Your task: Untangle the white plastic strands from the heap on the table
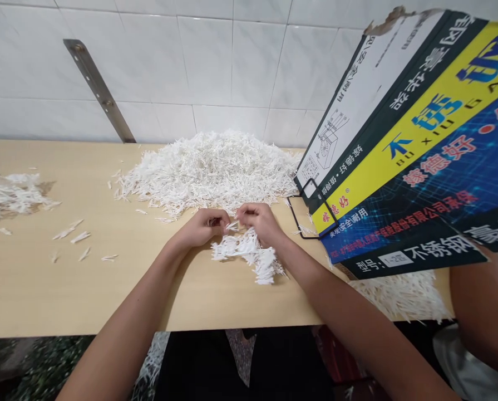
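Pinches a small white piece point(232, 226) in the fingertips of the left hand point(205, 228), with the right hand point(262, 221) curled close beside; cannot tell the right hand's exact grip. Has a clump of white strips point(257, 255) on the table point(127, 278), just nearer than the hands, against the right. Works in front of a large white heap point(215, 172) near the tiled wall point(211, 61), left of a big printed carton point(403, 145).
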The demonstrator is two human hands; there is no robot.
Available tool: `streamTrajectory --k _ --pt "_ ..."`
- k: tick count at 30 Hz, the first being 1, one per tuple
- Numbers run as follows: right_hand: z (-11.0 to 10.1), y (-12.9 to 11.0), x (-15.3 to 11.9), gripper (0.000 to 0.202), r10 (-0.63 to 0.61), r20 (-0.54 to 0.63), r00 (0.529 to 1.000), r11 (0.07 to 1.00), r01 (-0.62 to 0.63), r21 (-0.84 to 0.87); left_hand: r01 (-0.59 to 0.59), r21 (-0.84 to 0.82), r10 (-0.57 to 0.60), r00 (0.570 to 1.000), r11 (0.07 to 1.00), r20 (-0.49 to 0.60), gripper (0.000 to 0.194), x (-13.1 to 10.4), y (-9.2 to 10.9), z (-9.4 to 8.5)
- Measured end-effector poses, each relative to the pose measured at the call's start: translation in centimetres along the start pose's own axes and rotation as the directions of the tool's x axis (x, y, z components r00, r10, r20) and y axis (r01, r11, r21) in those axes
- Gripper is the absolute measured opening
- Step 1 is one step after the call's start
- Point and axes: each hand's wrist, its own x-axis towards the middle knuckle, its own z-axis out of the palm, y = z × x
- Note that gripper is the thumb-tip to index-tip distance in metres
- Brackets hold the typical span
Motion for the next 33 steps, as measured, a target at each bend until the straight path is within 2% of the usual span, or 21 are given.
streamTrajectory --k 2,4,6,9,11,13,15,18,20,24,26,29,33 --pt "-0.9 0.0 0.4 0.025 -0.013 -0.105 0.994 0.997 0.021 0.075 -0.022 0.039 0.022 1.000 0.999 -0.020 0.015 0.0 0.0 -0.2" --pt "-1.0 0.0 0.3 0.029 -0.024 -0.142 0.990 0.998 0.032 0.050 -0.021 0.083 0.029 0.995 0.996 -0.095 0.017 0.0 -0.1 -0.2" --pt "-0.3 -0.1 -0.1 0.029 -0.045 -0.075 0.996 0.994 0.037 -0.100 0.013 0.089 0.001 0.988 0.996 -0.156 0.021 0.0 0.0 -0.1" --pt "1.4 -0.3 -1.0 0.021 -0.204 -0.027 0.979 0.909 0.179 -0.376 0.038 0.066 -0.027 0.987 0.997 -0.157 0.026 -0.1 0.0 0.1" --pt "2.0 -0.5 -1.4 0.034 -0.283 0.038 0.958 0.855 0.270 -0.442 0.028 0.060 -0.019 0.990 0.998 -0.137 0.027 -0.1 0.0 0.1" --pt "2.0 -0.8 -1.6 0.034 -0.245 0.136 0.960 0.867 0.280 -0.413 0.021 0.066 -0.011 0.989 0.998 -0.144 0.027 -0.2 0.0 0.1" --pt "1.6 -1.1 -1.7 0.025 -0.167 0.174 0.970 0.891 0.224 -0.395 0.026 0.080 -0.013 0.986 0.996 -0.166 0.026 -0.2 0.0 0.2" --pt "1.4 -1.3 -1.7 0.015 -0.112 0.080 0.990 0.895 0.136 -0.426 0.027 0.077 -0.016 0.991 0.997 -0.134 0.024 -0.1 0.0 0.2" --pt "1.7 -1.3 -1.7 0.017 -0.106 0.003 0.994 0.902 0.098 -0.421 0.020 0.037 -0.017 0.996 0.999 -0.084 0.023 0.1 0.0 0.2" --pt "2.8 -0.7 -1.6 0.024 -0.102 -0.066 0.993 0.951 0.078 -0.301 0.021 -0.142 -0.024 0.999 0.990 -0.022 0.023 0.5 -0.4 -0.2" --pt "3.4 -0.2 -1.5 0.027 -0.099 -0.073 0.992 0.973 0.080 -0.218 0.021 -0.211 -0.022 1.000 0.977 -0.003 0.023 0.5 -0.6 -0.6" --pt "4.1 0.1 -1.7 0.027 -0.065 -0.063 0.996 0.993 0.058 -0.100 0.006 -0.231 -0.002 1.000 0.973 0.016 0.024 0.4 -0.6 -1.1" --pt "4.5 -0.2 -2.0 0.027 -0.011 0.017 1.000 0.999 0.011 0.042 -0.007 -0.250 0.018 0.999 0.968 0.042 0.024 0.2 -0.8 -1.5"
